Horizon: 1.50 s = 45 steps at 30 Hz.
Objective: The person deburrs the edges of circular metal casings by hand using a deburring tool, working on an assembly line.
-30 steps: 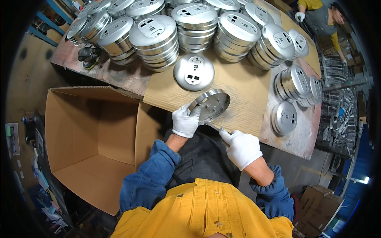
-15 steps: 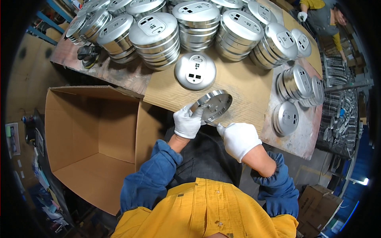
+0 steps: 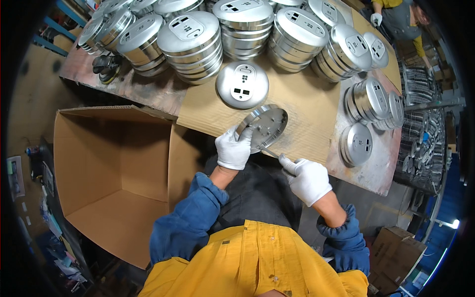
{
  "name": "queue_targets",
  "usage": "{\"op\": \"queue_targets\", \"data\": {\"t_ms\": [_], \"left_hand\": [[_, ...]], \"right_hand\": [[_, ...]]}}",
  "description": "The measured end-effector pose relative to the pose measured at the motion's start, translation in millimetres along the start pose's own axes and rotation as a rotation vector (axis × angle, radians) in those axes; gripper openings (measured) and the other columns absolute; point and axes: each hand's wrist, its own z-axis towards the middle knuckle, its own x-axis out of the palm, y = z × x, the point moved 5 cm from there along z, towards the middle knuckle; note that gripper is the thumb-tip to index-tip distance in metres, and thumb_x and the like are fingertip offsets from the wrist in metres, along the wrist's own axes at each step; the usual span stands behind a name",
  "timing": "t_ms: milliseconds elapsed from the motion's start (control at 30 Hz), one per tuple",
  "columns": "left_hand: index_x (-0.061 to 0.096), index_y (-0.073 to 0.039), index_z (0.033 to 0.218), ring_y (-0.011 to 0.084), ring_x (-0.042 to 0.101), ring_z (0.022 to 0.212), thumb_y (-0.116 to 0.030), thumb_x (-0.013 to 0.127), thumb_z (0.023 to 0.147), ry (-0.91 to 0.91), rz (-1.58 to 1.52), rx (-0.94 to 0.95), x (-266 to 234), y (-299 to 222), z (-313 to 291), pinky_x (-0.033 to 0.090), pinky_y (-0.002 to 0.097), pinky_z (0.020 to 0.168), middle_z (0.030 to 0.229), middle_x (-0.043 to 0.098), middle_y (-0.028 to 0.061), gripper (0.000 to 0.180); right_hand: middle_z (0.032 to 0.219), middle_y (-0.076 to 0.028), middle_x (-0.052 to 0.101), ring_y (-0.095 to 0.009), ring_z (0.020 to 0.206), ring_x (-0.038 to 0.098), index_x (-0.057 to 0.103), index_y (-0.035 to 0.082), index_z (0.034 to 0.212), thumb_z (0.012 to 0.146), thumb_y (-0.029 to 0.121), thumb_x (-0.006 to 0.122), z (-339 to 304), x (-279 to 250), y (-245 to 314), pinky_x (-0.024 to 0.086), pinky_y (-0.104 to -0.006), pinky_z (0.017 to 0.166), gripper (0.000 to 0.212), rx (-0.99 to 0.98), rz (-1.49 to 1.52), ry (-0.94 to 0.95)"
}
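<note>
My left hand [image 3: 233, 149], in a white glove, grips a round metal cover [image 3: 273, 129] by its rim. The cover is tilted, its hollow inner side with small raised posts facing up and right. In my gloved right hand [image 3: 309, 181] is a slim, rod-like metal tool [image 3: 268, 152]. Its tip reaches the cover's lower rim; whether it touches cannot be made out. Just beyond, a finished-looking silver cover [image 3: 256, 85] lies face up on a cardboard sheet [image 3: 302, 128], showing its oval panel with cut-outs.
Stacks of similar covers [image 3: 190, 49] line the table's far side, with smaller stacks [image 3: 357, 143] at right. A dark power sander [image 3: 106, 68] sits at the left edge. An open cardboard box [image 3: 143, 208] stands left. A co-worker [image 3: 398, 22] is at far right.
My right hand has moved right and slightly down, drawing the tool back so more of its shaft shows. The held cover has tipped slightly, opening its inner side more to view.
</note>
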Motion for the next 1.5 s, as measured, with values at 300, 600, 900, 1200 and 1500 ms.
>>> {"op": "queue_targets", "data": {"t_ms": [300,600,900,1200,1500], "left_hand": [[0.068,-0.004,0.085,0.0240,0.056,0.048,-0.019,0.076,0.076,0.022,0.102,0.200,0.5,-8.1,-6.0,0.044,0.0328,0.047,0.062,0.060,0.0122,0.019],[0.066,-0.003,0.083,0.0248,0.058,0.050,-0.018,0.075,0.077,0.056,0.231,0.332,-5.5,-33.9,-3.5,0.046,0.0318,0.049,0.068,0.063,0.0120,0.019],[0.067,-0.002,0.084,0.0219,0.053,0.046,-0.017,0.078,0.075,-0.017,0.030,0.240,-1.3,-12.8,-7.0,0.042,0.0301,0.047,0.063,0.060,0.0110,0.020],[0.067,0.000,0.085,0.0177,0.044,0.042,-0.017,0.078,0.076,-0.038,0.023,0.133,1.8,10.8,-6.8,0.036,0.0301,0.044,0.056,0.053,0.0096,0.023],[0.066,0.002,0.085,0.0151,0.043,0.043,-0.019,0.078,0.077,-0.046,0.026,0.150,0.8,6.6,-6.8,0.035,0.0283,0.044,0.057,0.054,0.0093,0.026]], "right_hand": [[0.074,-0.014,0.062,-0.031,0.067,0.063,0.061,0.014,0.115,0.082,0.014,0.053,10.4,-8.9,7.6,0.048,-0.0422,0.056,0.034,-0.116,-0.123,0.113],[0.070,-0.016,0.064,-0.035,0.065,0.064,0.068,0.011,0.093,0.080,0.014,0.053,31.8,-23.2,16.7,0.050,-0.0440,0.057,0.020,-0.146,-0.138,0.183],[0.070,-0.019,0.064,-0.037,0.066,0.064,0.068,0.006,0.073,0.071,0.011,0.057,54.5,-27.5,22.8,0.052,-0.0429,0.060,0.012,-0.179,-0.155,0.296],[0.067,-0.018,0.064,-0.036,0.064,0.064,0.065,0.007,0.075,0.075,0.012,0.055,40.3,-22.4,18.8,0.051,-0.0434,0.058,0.011,-0.134,-0.095,0.224],[0.067,-0.018,0.063,-0.036,0.062,0.063,0.064,0.006,0.077,0.076,0.011,0.055,38.8,-20.0,14.9,0.051,-0.0434,0.057,0.011,-0.158,-0.080,0.204]]}}
